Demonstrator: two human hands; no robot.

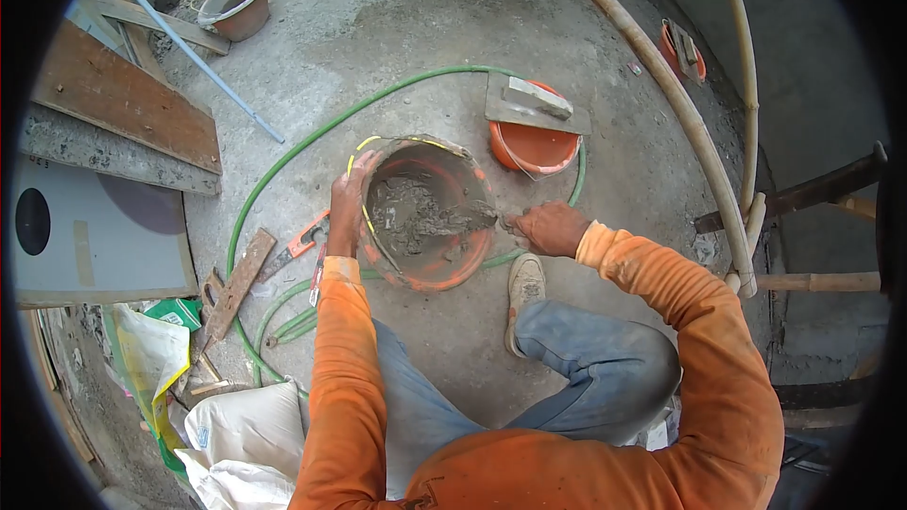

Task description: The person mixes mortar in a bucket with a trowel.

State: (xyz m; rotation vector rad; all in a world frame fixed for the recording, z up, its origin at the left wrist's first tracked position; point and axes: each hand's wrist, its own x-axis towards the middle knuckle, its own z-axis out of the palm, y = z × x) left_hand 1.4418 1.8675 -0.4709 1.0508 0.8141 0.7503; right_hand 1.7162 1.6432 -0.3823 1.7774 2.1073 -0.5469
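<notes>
A mortar-smeared orange bucket (440, 276) stands on the concrete floor in front of me, with wet grey mortar (406, 203) inside. My left hand (347, 206) grips its left rim, where a yellow-and-black strip runs along the edge. On the right side, my right hand (553, 229) is closed around the handle of a trowel (465, 219). The trowel's blade reaches over the rim into the bucket and is coated with mortar. Most of the handle is hidden by my fingers.
A smaller orange bucket (529, 153) with a plastering float (537, 111) across its top stands behind right. A green hose (283, 159) loops around the buckets. A handsaw (304, 238), wood pieces and a white sack (248, 425) lie left. Bamboo poles (652, 66) stand right.
</notes>
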